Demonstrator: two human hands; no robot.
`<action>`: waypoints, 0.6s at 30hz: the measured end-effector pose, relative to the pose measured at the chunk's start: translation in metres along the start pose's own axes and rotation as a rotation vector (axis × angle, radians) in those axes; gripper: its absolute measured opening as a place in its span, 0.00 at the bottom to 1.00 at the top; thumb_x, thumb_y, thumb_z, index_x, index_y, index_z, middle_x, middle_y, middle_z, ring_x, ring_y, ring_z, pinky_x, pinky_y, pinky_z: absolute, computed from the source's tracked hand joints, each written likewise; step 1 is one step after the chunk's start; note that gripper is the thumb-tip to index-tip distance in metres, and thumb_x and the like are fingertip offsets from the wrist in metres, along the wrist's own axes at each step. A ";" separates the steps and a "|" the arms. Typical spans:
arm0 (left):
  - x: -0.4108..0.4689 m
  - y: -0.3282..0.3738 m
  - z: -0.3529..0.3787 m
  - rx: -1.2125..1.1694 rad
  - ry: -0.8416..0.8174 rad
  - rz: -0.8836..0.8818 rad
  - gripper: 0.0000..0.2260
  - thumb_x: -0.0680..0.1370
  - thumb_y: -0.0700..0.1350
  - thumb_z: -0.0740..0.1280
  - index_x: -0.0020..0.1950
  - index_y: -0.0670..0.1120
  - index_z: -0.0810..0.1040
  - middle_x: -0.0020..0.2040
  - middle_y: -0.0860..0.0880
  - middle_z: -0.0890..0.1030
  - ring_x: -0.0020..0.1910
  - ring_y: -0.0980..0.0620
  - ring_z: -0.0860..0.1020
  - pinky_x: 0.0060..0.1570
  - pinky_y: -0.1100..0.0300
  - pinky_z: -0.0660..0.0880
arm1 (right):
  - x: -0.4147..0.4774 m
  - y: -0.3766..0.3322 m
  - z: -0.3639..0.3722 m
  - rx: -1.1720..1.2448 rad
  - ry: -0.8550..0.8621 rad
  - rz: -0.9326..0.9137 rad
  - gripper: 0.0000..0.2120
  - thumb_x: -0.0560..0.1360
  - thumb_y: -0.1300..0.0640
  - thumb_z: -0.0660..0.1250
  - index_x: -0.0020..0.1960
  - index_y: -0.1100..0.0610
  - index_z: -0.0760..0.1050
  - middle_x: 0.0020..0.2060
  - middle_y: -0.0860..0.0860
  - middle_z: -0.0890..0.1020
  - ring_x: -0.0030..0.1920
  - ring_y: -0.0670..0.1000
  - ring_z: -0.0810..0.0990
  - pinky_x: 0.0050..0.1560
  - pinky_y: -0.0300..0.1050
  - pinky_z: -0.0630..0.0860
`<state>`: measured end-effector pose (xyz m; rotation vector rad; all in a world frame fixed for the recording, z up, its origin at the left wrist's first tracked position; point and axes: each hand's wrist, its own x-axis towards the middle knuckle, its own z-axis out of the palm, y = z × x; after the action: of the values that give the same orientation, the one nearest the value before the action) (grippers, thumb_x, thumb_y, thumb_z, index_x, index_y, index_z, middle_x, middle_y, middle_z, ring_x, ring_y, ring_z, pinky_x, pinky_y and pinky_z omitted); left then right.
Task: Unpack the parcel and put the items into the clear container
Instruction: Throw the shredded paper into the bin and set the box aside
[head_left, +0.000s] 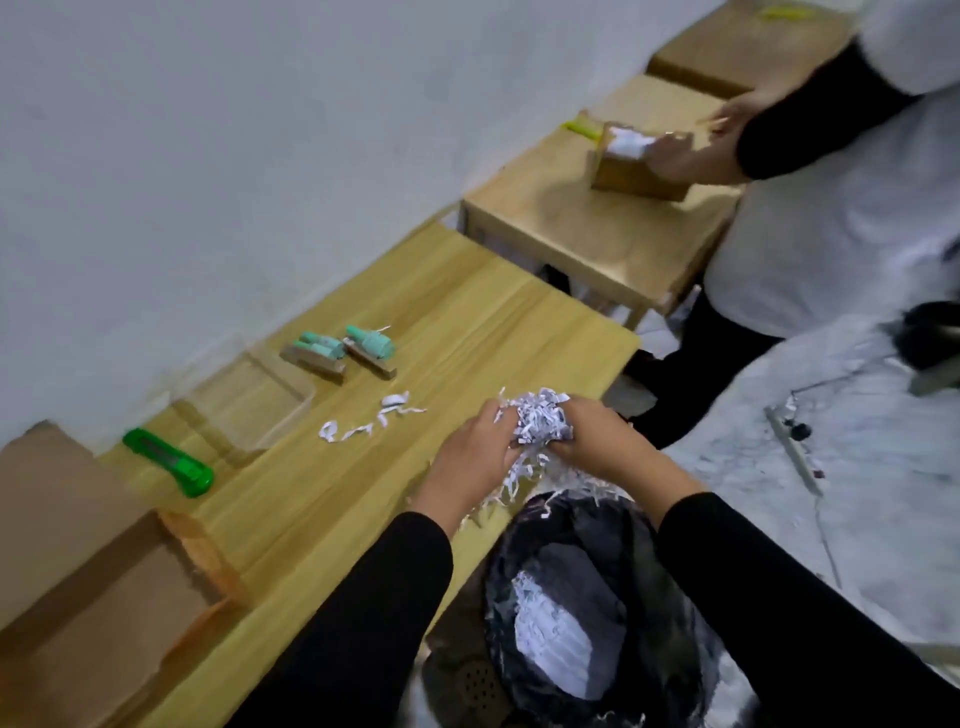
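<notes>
— Our left hand (480, 452) and right hand (587, 436) clench the shreds (540, 421) above the bin (571, 597). Loose strips may spill onto the floor.

— Meanwhile the items (340, 351) lie on the table (467, 322) beside the container (249, 400), not inside.

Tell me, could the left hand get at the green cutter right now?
Probably not yet: the left hand is clutching shredded paper with the right hand. The way to the green cutter looks clear.

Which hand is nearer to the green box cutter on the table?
Left. The left hand is across bare tabletop from the green box cutter. The right hand is farther away, on the other side of the shredded paper both hands hold.
</notes>
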<state>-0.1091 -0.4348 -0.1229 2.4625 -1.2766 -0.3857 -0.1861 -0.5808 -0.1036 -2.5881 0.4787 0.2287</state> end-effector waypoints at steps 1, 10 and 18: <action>0.004 0.013 0.010 -0.001 -0.031 0.037 0.14 0.78 0.47 0.63 0.61 0.43 0.68 0.61 0.44 0.70 0.46 0.43 0.76 0.38 0.55 0.67 | -0.013 0.014 -0.001 0.004 0.009 0.048 0.17 0.71 0.56 0.66 0.59 0.55 0.74 0.54 0.57 0.79 0.54 0.59 0.77 0.50 0.47 0.73; -0.003 0.089 0.121 0.044 -0.341 0.214 0.16 0.78 0.49 0.61 0.62 0.42 0.67 0.60 0.43 0.69 0.55 0.42 0.73 0.50 0.49 0.71 | -0.120 0.112 0.058 0.185 -0.019 0.424 0.22 0.69 0.57 0.69 0.62 0.56 0.71 0.57 0.57 0.75 0.60 0.56 0.73 0.57 0.43 0.68; -0.017 0.087 0.182 0.158 -0.553 0.216 0.23 0.78 0.53 0.61 0.70 0.45 0.63 0.65 0.43 0.66 0.60 0.40 0.70 0.55 0.48 0.69 | -0.148 0.147 0.115 0.219 -0.139 0.576 0.38 0.66 0.53 0.75 0.71 0.56 0.60 0.65 0.58 0.67 0.66 0.59 0.67 0.64 0.50 0.68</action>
<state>-0.2524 -0.4991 -0.2503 2.3908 -1.8287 -0.9894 -0.3866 -0.6000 -0.2306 -2.1496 1.1219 0.5126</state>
